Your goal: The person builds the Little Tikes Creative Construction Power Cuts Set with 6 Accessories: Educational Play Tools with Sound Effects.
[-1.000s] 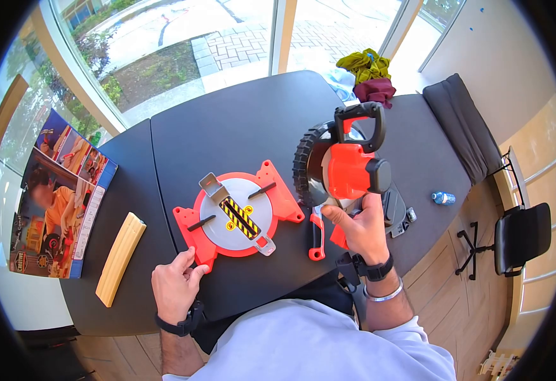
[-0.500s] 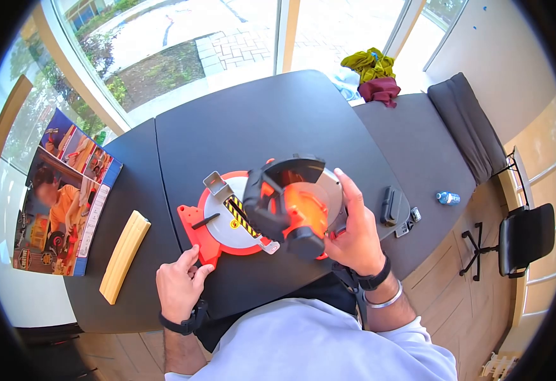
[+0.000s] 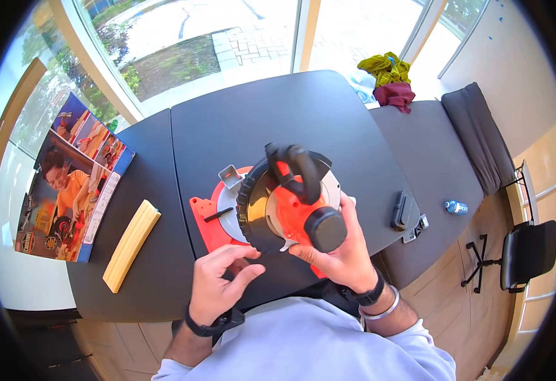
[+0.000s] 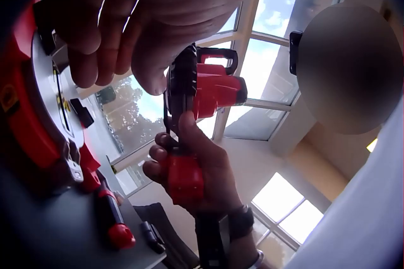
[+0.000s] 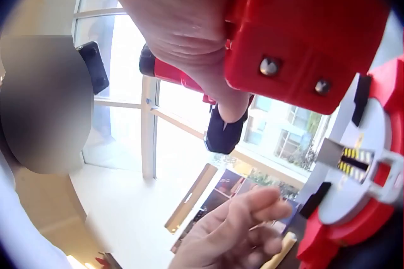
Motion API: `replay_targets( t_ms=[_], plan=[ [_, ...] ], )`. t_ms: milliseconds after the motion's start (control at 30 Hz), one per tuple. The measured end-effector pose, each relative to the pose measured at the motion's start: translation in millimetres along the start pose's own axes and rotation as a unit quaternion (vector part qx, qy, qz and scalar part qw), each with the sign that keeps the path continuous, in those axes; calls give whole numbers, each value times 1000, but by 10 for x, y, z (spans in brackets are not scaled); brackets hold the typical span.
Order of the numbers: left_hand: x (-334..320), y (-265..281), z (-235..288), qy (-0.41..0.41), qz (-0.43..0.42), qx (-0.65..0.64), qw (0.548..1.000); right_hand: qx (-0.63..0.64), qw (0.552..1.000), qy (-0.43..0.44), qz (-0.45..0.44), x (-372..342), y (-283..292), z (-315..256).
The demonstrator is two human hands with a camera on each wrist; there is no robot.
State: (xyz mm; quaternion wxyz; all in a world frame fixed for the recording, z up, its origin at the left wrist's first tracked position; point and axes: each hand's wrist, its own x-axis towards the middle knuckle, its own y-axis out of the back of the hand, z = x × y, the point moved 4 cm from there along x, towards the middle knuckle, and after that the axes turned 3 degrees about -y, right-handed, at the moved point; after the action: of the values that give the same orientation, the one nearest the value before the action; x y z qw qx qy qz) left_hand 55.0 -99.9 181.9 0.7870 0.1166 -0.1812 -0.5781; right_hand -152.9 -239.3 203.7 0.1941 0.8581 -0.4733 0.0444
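In the head view my right hand [image 3: 353,257] grips a toy miter saw head [image 3: 300,213], red with a black toothed guard and a looped black handle. It is held up over the red and grey round saw base [image 3: 209,238], covering much of it. Two silver screw heads show on its red mounting block [image 5: 278,35] in the right wrist view. My left hand [image 3: 219,279] holds nothing; its bent fingertips are right at the guard's lower edge. On the table in the left wrist view, a red and black tool handle [image 4: 113,218] lies beside the base.
A yellow plank [image 3: 132,246] and a printed toy box [image 3: 78,184] are at the left of the dark table [image 3: 246,114]. Toward the right lie a black case [image 3: 400,211] and a small bottle [image 3: 456,207]. Clothes [image 3: 389,73] are heaped by the window; an office chair [image 3: 529,260] stands right.
The saw head has swung left over the base in my right hand, turning on the way. My left hand has let go of the base's corner and moved right, up to the guard.
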Motion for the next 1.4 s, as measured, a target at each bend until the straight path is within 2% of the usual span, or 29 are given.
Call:
replay_targets(
  t_ms=[67,133,200,267,333,433,500,600,800,867,1100,1400],
  plan=[
    [85,-146,-25,-16,5,-128,992,16,999,-1,-27,-27,-71,-9],
    [140,-220,37,-18,-6,-156,988,29,999,-9,-19,-65,-157,38],
    [211,-306,148,8,23,-304,952,40,999,-12,-18,-96,-243,-8],
    [264,-326,144,16,30,-302,953,204,972,-120,-4,-165,-329,96],
    [298,-374,99,19,72,-345,936,210,970,-124,-15,-229,-386,165],
    [305,-393,80,42,112,-345,931,213,971,-105,-12,-276,-456,234],
    [309,-388,74,42,133,-350,926,325,938,-122,8,-287,-488,198],
    [295,-361,79,38,154,-363,918,351,929,-116,-5,-314,-532,247],
    [282,-400,19,15,131,-356,925,346,926,-151,-17,-377,-552,345],
    [286,-432,48,16,136,-392,910,348,925,-150,-17,-383,-562,366],
    [238,-560,115,27,135,-405,904,350,926,-142,8,-393,-570,305],
    [210,-514,-1,24,85,-377,922,376,916,-141,10,-370,-527,308]
  ],
)
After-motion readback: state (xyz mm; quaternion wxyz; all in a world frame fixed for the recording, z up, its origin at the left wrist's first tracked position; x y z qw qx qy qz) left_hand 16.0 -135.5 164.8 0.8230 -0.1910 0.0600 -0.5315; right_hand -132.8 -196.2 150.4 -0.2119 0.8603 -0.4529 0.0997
